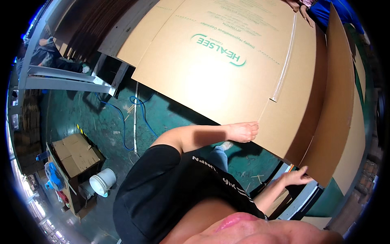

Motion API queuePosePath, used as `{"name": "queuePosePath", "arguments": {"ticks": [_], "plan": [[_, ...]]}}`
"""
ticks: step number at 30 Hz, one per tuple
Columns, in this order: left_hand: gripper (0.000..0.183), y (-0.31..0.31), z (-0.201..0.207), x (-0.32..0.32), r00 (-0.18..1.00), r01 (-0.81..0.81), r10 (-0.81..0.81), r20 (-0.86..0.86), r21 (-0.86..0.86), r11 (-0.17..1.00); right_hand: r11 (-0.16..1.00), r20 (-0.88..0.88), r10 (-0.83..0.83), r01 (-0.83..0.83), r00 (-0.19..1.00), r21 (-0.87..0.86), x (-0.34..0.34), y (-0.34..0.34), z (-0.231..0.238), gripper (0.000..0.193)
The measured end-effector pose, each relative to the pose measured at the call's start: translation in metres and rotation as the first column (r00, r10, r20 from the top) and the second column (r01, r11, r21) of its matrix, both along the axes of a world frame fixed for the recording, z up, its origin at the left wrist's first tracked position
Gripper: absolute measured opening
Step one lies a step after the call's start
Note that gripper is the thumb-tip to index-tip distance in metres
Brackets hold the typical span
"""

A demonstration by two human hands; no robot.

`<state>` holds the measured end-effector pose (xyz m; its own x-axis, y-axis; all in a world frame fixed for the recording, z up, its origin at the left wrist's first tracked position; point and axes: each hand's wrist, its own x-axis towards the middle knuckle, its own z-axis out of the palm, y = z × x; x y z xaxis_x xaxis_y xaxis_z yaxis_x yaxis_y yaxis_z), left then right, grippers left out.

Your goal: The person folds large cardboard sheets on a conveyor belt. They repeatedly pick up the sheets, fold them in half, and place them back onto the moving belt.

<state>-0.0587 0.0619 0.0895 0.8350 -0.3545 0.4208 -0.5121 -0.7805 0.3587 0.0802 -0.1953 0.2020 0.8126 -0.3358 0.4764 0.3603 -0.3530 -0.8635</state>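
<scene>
A large flat brown cardboard sheet [195, 85] with green print spreads out before me. My left hand [243, 132] is closed at its near edge, the fingers curled over the board. To the right, a cardboard flap [335, 110] stands up along a fold. My right hand [297, 177] is at the near end of that fold, just beside the flap's lower corner. Its fingers are stretched out and the thumb is apart; whether it touches the board I cannot tell.
At the far edge a co-worker's hands [302, 12] rest by the sheet. Another person [50, 57] is at the far left, behind a metal frame [69, 83]. On the green floor lie a blue hose [122, 118], a white bucket [102, 181] and a cardboard box [75, 152].
</scene>
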Motion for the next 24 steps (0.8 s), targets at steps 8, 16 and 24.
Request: {"name": "queuePosePath", "arguments": {"ticks": [8, 16, 24], "plan": [[0.014, 0.004, -0.012, 0.005, 0.998, -0.024, 0.024, 0.064, 0.002, 1.0, 0.238, -0.164, 0.0, -0.16, 0.986, -0.958, -0.034, 0.106, -0.131, 0.049], [0.014, 0.004, -0.018, 0.01, 0.987, -0.011, 0.01, 0.163, 0.003, 1.0, 0.366, -0.322, -0.105, -0.265, 0.941, -0.892, -0.02, 0.112, -0.15, 0.055], [0.012, -0.002, -0.032, 0.021, 0.981, -0.017, 0.012, 0.192, 0.024, 1.0, 0.21, -0.085, -0.201, -0.042, 0.976, -0.977, -0.008, 0.109, -0.177, 0.056]]}}
